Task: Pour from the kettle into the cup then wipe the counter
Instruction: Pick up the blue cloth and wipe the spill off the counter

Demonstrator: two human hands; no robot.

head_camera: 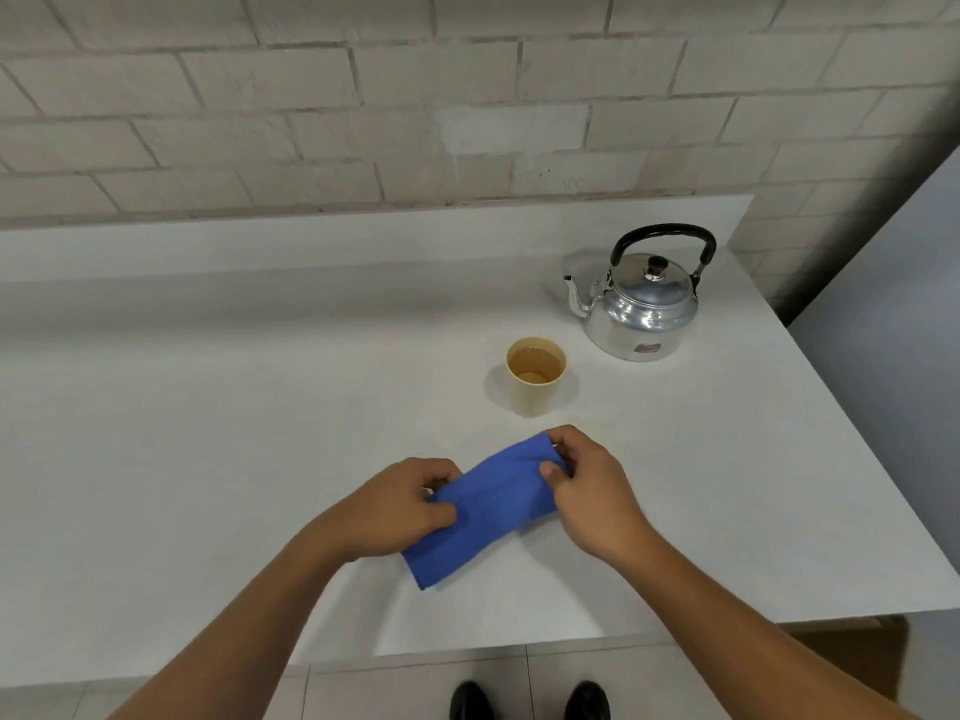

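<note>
Two dark shoes [530, 699] show at the bottom edge, on the tiled floor in front of the white counter [208, 407], which fills most of the view below a pale brick wall [363, 96]. Toward its far right corner the steel kettle [644, 304] stands upright, handle up and spout pointing left; nearer, just left of it but not touching, the cup [536, 375] holds brownish liquid, so pouring looks done. Closest on the counter, the blue cloth [483, 511] is folded into a strip and held at both ends: left hand [400, 506] pinching the near-left end, right hand [587, 491] with thumb and fingers closed on the far-right end (near the cup). Wiping seems the step in hand; it would go best with the cloth pressed flat under one palm, strokes kept clear of the full cup
</note>
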